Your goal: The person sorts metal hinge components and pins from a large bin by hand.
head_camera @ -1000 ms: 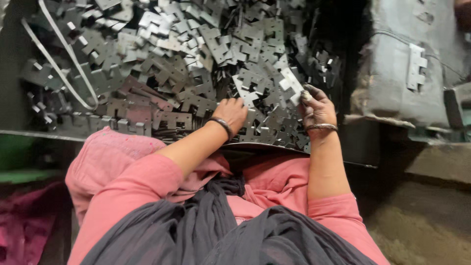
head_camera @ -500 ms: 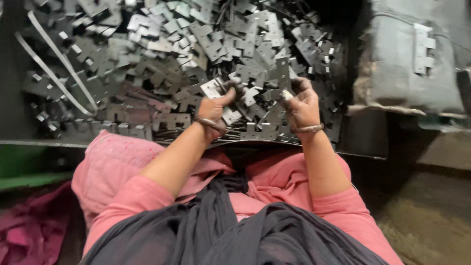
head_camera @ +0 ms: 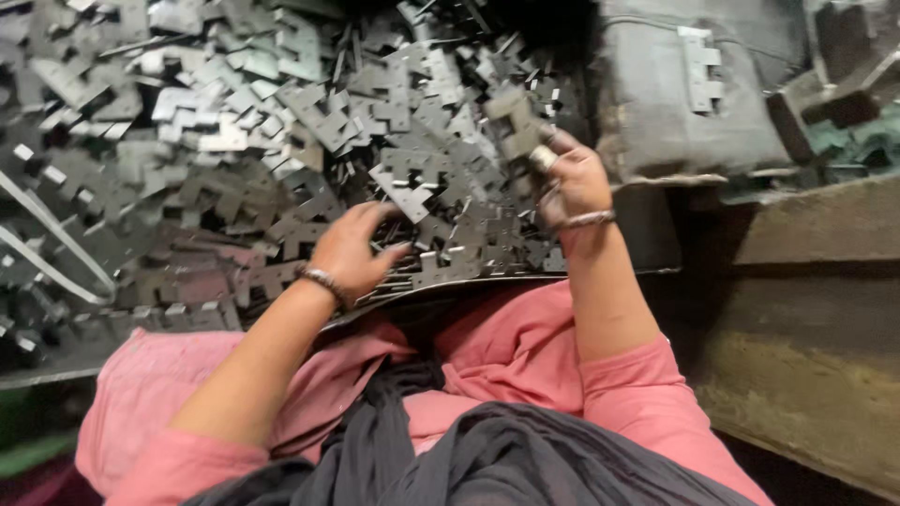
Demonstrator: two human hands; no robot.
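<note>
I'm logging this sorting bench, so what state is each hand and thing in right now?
left hand: palm down, fingers resting on the metal pieces.
right hand: raised, gripping a notched plate.
pile of metal pieces: loose, jumbled heap.
grey block: lying at right, one plate on top.

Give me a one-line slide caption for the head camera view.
Left hand rests on a heap of stamped metal plates while the right hand lifts one plate.

the left hand (head_camera: 354, 251) rests spread on a heap of grey notched metal plates (head_camera: 281, 141), fingers pointing to one o'clock. the right hand (head_camera: 570, 183), at three o'clock from it, pinches one metal plate (head_camera: 514, 120) lifted off the heap, beside a grey block (head_camera: 656, 103).
</note>
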